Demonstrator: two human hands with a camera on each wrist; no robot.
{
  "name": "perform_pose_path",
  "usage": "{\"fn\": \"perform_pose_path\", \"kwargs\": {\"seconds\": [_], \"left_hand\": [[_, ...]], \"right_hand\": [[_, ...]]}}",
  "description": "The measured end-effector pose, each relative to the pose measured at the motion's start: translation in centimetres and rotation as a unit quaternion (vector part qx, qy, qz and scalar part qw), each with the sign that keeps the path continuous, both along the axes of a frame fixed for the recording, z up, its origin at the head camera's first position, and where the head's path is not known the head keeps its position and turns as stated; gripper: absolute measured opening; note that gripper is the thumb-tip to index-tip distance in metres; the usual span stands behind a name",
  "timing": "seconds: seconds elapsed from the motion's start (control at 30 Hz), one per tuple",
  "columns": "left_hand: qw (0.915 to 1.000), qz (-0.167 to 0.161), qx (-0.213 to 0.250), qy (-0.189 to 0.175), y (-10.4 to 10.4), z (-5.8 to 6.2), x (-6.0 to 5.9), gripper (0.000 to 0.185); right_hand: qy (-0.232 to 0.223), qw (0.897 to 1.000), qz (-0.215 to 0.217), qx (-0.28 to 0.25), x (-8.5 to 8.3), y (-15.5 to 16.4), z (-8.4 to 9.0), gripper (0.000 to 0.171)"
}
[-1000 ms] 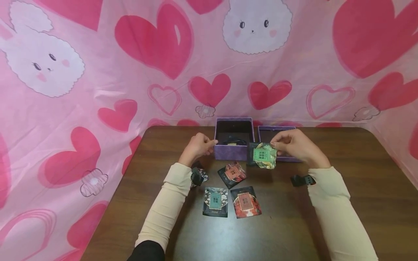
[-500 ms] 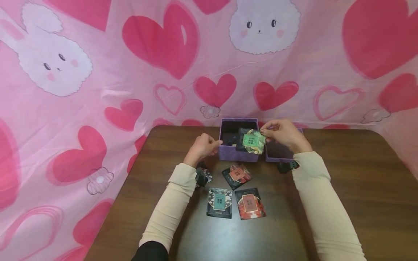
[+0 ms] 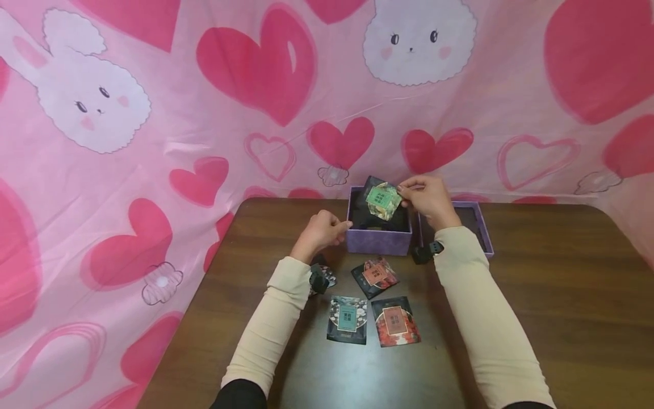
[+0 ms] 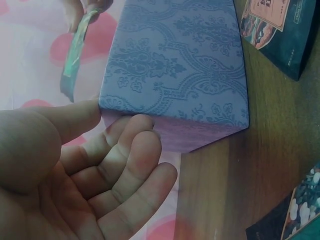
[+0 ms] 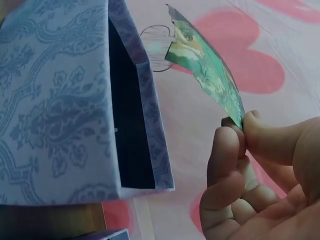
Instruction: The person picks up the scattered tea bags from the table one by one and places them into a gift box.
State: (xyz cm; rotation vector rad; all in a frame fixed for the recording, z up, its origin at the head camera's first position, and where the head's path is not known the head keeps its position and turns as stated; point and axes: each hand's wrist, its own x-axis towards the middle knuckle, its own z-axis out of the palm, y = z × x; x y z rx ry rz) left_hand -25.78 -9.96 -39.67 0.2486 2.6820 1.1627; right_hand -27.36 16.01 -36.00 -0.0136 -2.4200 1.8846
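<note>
Carried from beside the box (image 3: 379,241), a green packet (image 3: 382,199) now hangs above its open top, pinched at one corner by the right hand (image 3: 428,199); a drop inside looks close. Left hand (image 3: 322,230), fingers loosely curled, steadies the box's near corner.

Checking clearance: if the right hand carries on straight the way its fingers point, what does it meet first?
Probably nothing solid: the right hand, pinching the green packet, points leftward above the open purple box; beyond is the pink cloth. Depth unclear.
</note>
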Motion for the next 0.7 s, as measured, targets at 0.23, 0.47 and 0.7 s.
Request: {"fn": "perform_pose_path", "kwargs": {"seconds": [0.23, 0.47, 0.7], "left_hand": [[0.9999, -0.010, 0.009, -0.004, -0.1, 0.0, -0.1, 0.039], [0.9999, -0.009, 0.004, 0.008, -0.1, 0.4, -0.1, 0.039], [0.9999, -0.010, 0.003, 0.001, -0.1, 0.1, -0.1, 0.040]], "right_hand": [[-0.034, 0.991, 0.032, 0.128, 0.6, 0.6, 0.2, 0.037], [-0.039, 0.987, 0.042, 0.151, 1.7, 1.1, 0.9, 0.037], [-0.037, 0.983, 0.063, 0.167, 2.9, 1.6, 1.0, 0.034]]}}
